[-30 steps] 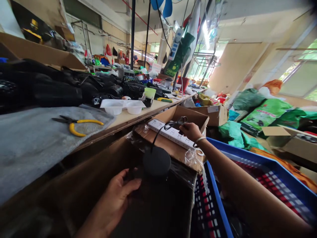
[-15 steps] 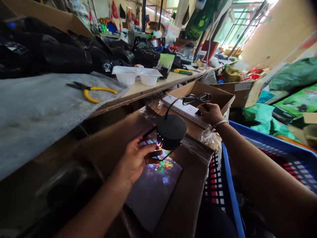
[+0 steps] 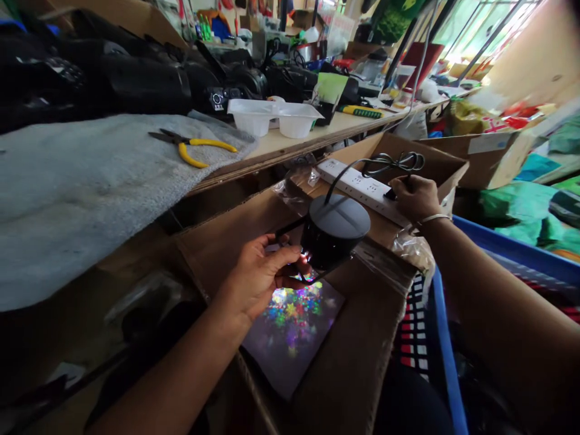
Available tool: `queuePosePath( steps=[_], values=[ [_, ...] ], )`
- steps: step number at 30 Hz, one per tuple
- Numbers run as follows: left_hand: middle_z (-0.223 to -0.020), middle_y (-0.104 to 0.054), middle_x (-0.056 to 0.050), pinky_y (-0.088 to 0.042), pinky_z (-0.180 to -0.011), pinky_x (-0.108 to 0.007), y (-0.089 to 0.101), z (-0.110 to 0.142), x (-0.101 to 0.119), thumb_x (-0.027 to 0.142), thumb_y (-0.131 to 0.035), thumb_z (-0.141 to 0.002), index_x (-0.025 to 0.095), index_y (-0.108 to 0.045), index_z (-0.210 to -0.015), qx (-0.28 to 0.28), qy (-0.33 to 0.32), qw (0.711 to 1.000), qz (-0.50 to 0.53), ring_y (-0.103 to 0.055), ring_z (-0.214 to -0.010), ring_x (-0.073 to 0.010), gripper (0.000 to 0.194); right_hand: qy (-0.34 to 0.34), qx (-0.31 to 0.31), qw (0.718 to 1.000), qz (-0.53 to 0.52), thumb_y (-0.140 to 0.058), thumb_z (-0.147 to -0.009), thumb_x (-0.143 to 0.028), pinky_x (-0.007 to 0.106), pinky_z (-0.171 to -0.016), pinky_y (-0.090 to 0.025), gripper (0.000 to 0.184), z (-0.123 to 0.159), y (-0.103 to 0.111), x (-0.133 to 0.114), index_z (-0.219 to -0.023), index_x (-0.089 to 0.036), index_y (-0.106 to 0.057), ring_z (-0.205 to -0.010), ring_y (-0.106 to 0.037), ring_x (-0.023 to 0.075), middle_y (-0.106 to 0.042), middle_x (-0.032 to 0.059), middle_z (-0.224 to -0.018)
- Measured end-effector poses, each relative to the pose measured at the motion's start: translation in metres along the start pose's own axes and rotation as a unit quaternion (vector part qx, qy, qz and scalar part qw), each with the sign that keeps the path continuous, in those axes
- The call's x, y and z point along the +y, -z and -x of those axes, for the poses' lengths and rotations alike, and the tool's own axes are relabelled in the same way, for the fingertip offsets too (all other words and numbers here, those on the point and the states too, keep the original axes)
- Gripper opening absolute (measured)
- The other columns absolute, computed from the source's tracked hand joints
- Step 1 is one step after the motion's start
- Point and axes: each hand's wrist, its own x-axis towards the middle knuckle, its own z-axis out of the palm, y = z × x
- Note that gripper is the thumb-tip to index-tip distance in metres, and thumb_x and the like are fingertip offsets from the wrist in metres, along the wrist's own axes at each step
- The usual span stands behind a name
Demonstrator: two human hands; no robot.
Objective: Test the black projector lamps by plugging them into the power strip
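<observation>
My left hand is closed on the bracket of a black round projector light, tilted over an open cardboard box. From the lamp, coloured star-like spots fall on a pale sheet inside the box. A black cord leaves the lamp's flat top and runs to a tied coil. At the right end of a white power strip, my right hand pinches a black plug against the sockets. Whether its prongs are fully in is hidden.
Yellow-handled pliers lie on grey wrap on the bench at left. Behind stand a white plastic tray and black devices. A blue basket stands right of the box; another carton lies beyond it.
The view has shifted, so most things sit further right. The light spots on the sheet look brighter and more spread, and the lamp is tilted a little differently. Both hands keep their holds.
</observation>
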Motion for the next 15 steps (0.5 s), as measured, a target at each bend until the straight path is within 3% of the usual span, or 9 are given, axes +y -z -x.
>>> queuePosePath(
  steps=[10, 15],
  values=[
    [-0.061, -0.065, -0.004, -0.051, -0.043, -0.026, -0.0001, 0.0017, 0.0014, 0.015, -0.067, -0.067, 0.014, -0.046, -0.085, -0.036, 0.004, 0.999, 0.008, -0.062, -0.052, -0.0164, 0.027, -0.004, 0.031, 0.999, -0.007, -0.056, -0.076, -0.018, 0.026, -0.060, -0.041, 0.014, 0.0007, -0.0064, 0.0053, -0.079, -0.010, -0.067, -0.060, -0.052, 0.0138, -0.063, 0.0074, -0.070],
    [-0.060, -0.064, -0.003, -0.052, -0.044, -0.027, 0.0001, 0.0030, 0.0029, 0.015, -0.067, -0.065, 0.014, -0.047, -0.085, -0.028, -0.001, 1.000, 0.007, -0.062, -0.052, -0.0167, 0.028, 0.000, 0.032, 0.999, -0.015, -0.056, -0.076, -0.017, 0.026, -0.060, -0.042, 0.012, 0.0005, -0.0068, 0.0074, -0.078, -0.011, -0.066, -0.059, -0.052, 0.0131, -0.063, 0.0072, -0.071]
  ],
)
